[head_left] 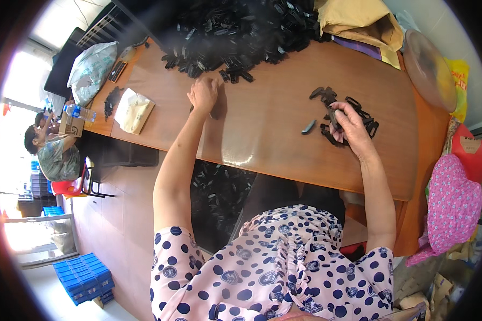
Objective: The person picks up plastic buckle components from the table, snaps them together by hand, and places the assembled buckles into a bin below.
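Note:
My left hand point(203, 95) is at the near edge of a big heap of small black plastic pieces point(241, 37) on the brown table. Its fingers are curled together, and whatever they hold is hidden. My right hand point(351, 125) is closed over a small cluster of black pieces at the right, with thumb and fingers around a dark plastic piece point(331, 105). Several oblong, frame-like black pieces point(370, 125) lie beside and beneath that hand. A single grey-black piece point(308, 127) rests apart, left of the cluster.
Under the table edge sits a container of black pieces point(219, 195). A paper packet point(134, 111), plastic bag point(92, 72) and bottle point(79, 112) are at the left. A tan sack point(361, 21) and clear tub point(429, 69) stand far right. Another person point(59, 150) sits at left.

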The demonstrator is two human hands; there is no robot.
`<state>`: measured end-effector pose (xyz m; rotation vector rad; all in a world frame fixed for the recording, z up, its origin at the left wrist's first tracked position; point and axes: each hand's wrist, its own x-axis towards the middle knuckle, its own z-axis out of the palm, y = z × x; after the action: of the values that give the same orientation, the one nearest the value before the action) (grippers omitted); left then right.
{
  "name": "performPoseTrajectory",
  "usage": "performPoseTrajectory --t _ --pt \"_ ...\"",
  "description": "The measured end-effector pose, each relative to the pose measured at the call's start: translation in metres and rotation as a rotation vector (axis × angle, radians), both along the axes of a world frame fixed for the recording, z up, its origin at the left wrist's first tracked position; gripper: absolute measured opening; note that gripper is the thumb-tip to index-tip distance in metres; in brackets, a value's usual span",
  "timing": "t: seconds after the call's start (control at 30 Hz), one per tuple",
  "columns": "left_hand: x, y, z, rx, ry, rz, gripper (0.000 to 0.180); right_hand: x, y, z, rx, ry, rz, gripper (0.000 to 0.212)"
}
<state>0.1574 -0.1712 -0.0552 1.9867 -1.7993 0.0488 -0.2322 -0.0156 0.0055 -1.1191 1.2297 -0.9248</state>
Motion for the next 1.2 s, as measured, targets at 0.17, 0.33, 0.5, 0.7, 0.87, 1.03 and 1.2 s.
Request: performPoseTrajectory --t 0.17,0.33,0.5,0.7,0.87,1.03,1.2 --pt "-0.010 -0.053 0.009 0.372 0.209 0.014 0.044 -0.004 -0.001 -0.013 0.063 -0.087 -0.002 0.029" --pt "0.003 -0.077 -0.001 0.513 0.337 -0.105 0.041 0.005 -0.004 -0.022 0.113 -0.269 -0.055 0.032" --pt "-0.026 -0.037 0.005 0.219 0.092 -0.234 0.042 0.042 0.003 -0.028 0.256 -0.163 0.177 0.026" --pt "-0.071 0.063 0.032 0.205 0.894 -0.461 0.018 0.052 0.011 -0.023 0.224 -0.512 -0.049 0.018" --pt "-0.107 0.170 0.043 0.244 1.223 -0.574 0.038 0.070 0.036 0.001 0.028 -0.425 0.007 0.009" --pt "-0.120 0.206 0.049 0.347 1.290 -0.557 0.024 0.078 0.057 0.007 -0.486 -0.046 -0.043 0.012" --pt "-0.121 0.216 0.052 0.359 1.260 -0.556 0.025 0.081 0.074 0.022 -0.734 0.312 -0.033 0.021"
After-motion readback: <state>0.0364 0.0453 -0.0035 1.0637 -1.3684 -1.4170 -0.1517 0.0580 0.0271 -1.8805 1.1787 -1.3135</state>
